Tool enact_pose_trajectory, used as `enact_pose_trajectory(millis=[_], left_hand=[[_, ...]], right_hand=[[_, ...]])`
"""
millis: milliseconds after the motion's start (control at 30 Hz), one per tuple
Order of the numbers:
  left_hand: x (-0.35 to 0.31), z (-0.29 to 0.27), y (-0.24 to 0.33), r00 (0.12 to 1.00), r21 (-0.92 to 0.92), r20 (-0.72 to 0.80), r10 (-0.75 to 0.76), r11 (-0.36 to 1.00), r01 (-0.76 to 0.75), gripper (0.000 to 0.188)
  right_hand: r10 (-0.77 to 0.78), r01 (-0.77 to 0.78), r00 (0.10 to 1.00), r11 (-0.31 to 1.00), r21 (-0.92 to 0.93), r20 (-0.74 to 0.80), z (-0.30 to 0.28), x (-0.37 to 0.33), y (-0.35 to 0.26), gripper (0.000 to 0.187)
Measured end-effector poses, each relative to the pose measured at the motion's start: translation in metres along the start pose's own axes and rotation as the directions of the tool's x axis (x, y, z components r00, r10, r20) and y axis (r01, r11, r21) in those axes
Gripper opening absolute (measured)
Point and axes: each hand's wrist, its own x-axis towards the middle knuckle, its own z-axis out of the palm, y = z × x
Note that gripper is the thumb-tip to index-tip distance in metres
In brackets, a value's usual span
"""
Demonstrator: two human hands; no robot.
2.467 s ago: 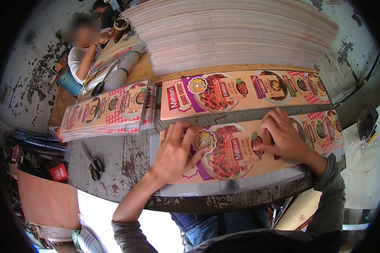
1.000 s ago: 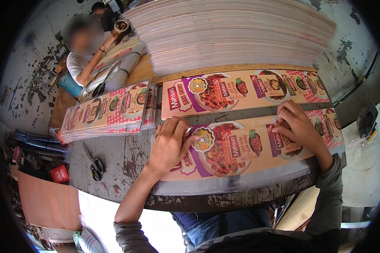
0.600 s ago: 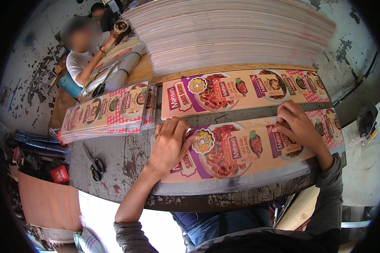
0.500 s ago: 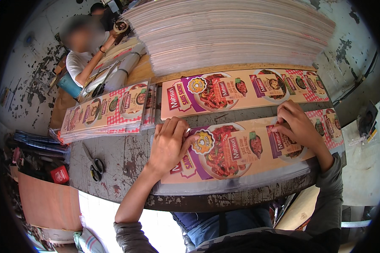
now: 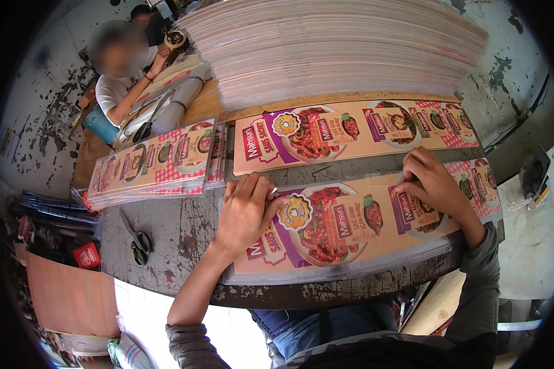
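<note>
A long printed food panel (image 5: 369, 246) lies before me in a clear plastic sleeve (image 5: 345, 275) whose lower margin runs along the table's near edge. My left hand (image 5: 247, 212) rests on the panel's upper left corner, fingers curled and closed, with a tiny whitish bit showing at the fingertips. Toward the panel's right part, my right hand (image 5: 426, 183) bends its fingers into a pinch at the sleeve's upper edge. What exactly lies between the fingers of either hand is too small to tell. Beyond them, a matching stack of unsleeved-looking panels (image 5: 357, 135) lies parallel.
Sleeved panels (image 5: 148, 163) are piled at the left, with black-handled scissors (image 5: 140, 246) nearer me on the worn table (image 5: 172, 230). A tall stack of sheets (image 5: 345, 52) rises at the back. One person (image 5: 114, 92) sits at the far left, holding a tape roll (image 5: 176, 40).
Both hands stay almost where they were, fingers still bent at the panel's upper edge. The panels and scissors have not visibly moved.
</note>
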Motion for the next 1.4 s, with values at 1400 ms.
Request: enact_pose_trajectory(millis=[1400], left_hand=[[-0.0001, -0.0005, 0.0012, 1.0, -0.009, 0.011, -0.016, 1.0, 0.016, 0.025]], right_hand=[[-0.026, 0.026, 1.0, 0.999, 0.048, 0.015, -0.0003, 0.0015, 0.0002, 0.032]])
